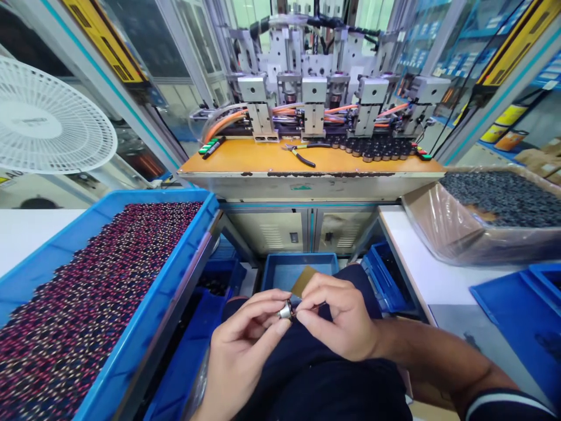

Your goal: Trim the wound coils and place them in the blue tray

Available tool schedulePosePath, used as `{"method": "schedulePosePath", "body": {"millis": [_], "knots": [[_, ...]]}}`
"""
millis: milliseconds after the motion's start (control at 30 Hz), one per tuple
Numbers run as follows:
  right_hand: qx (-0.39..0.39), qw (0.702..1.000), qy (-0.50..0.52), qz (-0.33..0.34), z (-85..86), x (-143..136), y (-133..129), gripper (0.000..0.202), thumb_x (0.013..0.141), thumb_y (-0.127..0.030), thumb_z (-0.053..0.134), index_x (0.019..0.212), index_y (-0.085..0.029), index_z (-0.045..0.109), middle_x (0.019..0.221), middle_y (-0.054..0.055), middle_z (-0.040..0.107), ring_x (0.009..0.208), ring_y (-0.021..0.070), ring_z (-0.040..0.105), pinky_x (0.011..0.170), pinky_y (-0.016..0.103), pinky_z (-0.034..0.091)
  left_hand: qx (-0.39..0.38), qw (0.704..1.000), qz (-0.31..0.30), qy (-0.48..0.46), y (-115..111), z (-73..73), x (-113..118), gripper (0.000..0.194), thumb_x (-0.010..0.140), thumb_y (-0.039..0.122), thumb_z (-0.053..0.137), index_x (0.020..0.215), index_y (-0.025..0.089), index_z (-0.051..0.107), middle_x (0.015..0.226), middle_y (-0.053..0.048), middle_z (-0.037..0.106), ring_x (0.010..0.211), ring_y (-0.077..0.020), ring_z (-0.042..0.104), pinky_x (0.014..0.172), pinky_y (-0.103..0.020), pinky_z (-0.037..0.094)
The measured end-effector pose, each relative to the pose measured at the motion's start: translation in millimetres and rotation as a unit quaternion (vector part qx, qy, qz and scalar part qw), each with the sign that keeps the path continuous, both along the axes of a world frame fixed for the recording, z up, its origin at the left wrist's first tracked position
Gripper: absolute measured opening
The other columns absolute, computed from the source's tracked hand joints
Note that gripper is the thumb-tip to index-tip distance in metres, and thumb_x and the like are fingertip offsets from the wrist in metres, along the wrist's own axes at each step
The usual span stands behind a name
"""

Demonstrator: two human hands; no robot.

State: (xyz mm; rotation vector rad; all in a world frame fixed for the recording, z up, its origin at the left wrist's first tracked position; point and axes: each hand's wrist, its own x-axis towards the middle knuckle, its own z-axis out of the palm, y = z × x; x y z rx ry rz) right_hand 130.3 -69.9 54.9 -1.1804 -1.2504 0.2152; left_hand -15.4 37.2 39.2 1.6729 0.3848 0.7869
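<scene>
Over my lap, my left hand pinches a small silver cylindrical part, which looks like a small motor, between thumb and fingers. My right hand meets it from the right, its thumb and forefinger pressed together at the part's darker end. Whatever lies between those right fingertips is too small to make out; a thin reddish bit shows near them. Below the hands is my dark clothing, and a tan flat piece shows just behind my right fingers.
At left stands a blue tray full of small dark, red and pale parts. Ahead, pliers and several black round parts lie on the orange bench under the machine. A plastic-lined box sits at right; a fan at left.
</scene>
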Motion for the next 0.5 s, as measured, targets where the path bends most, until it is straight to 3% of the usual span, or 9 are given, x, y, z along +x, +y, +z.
{"method": "schedulePosePath", "body": {"millis": [167,233,267,300,367,433,500], "knots": [[-0.071,0.996,0.043,-0.025,-2.4,17.5,-15.1,0.014,0.086,-0.012,0.061,0.073,-0.016,0.061,0.068,0.0,0.058,0.062,0.0098,0.055,0.057,0.021,0.047,0.107,0.993,0.043,-0.009,2.6,1.1,-3.1,0.023,0.083,0.012,0.071,0.1,0.028,0.072,0.106,-0.001,0.075,0.101,-0.015,0.072,0.083,-0.021,0.061],[-0.054,0.994,-0.056,-0.082,4.0,27.6,-22.8,0.004,0.088,-0.017,0.062,0.084,-0.017,0.063,0.075,0.002,0.06,0.067,0.0119,0.058,0.06,0.024,0.05,0.19,0.98,0.055,0.003,5.6,3.8,-4.7,0.026,0.082,0.01,0.07,0.102,0.026,0.071,0.108,-0.002,0.074,0.101,-0.0142,0.071,0.088,-0.022,0.059],[-0.022,0.982,-0.154,-0.106,9.5,31.6,-25.6,0.003,0.088,-0.019,0.064,0.09,-0.017,0.064,0.079,0.003,0.062,0.071,0.0132,0.059,0.062,0.026,0.052,0.231,0.971,0.052,0.011,6.9,5.8,-5.2,0.027,0.082,0.009,0.07,0.104,0.025,0.07,0.11,-0.002,0.074,0.101,-0.0142,0.071,0.092,-0.023,0.058],[0.017,0.955,-0.274,-0.116,16.1,34.7,-27.1,0.009,0.087,-0.021,0.066,0.096,-0.017,0.066,0.083,0.005,0.064,0.074,0.0144,0.06,0.065,0.027,0.053,0.268,0.962,0.048,0.015,7.9,8.2,-5.4,0.028,0.082,0.008,0.07,0.105,0.024,0.069,0.11,-0.003,0.073,0.101,-0.0143,0.071,0.094,-0.024,0.057],[0.097,0.861,-0.492,-0.086,29.7,38.0,-25.1,0.011,0.088,-0.022,0.066,0.098,-0.018,0.07,0.087,0.004,0.066,0.076,0.0151,0.059,0.065,0.029,0.053,0.318,0.947,0.034,0.013,8.4,13.3,-5.0,0.027,0.083,0.009,0.069,0.107,0.022,0.069,0.11,-0.004,0.073,0.101,-0.0151,0.072,0.095,-0.024,0.056],[0.146,0.78,-0.607,-0.047,39.4,39.3,-17.1,0.011,0.09,-0.02,0.062,0.092,-0.019,0.073,0.086,0.004,0.067,0.072,0.0147,0.057,0.06,0.029,0.052,0.342,0.939,0.02,0.009,7.3,17.3,-4.4,0.025,0.084,0.01,0.067,0.106,0.021,0.068,0.11,-0.005,0.074,0.1,-0.0157,0.072,0.092,-0.022,0.057],[0.153,0.755,-0.636,-0.047,41.9,39.8,-6.9,0.014,0.09,-0.018,0.061,0.085,-0.017,0.073,0.084,0.005,0.067,0.067,0.015,0.055,0.054,0.03,0.048,0.345,0.939,0.012,0.01,5.6,19.0,-5.0,0.025,0.084,0.01,0.067,0.106,0.021,0.068,0.11,-0.006,0.074,0.1,-0.0164,0.073,0.091,-0.022,0.058]]}}
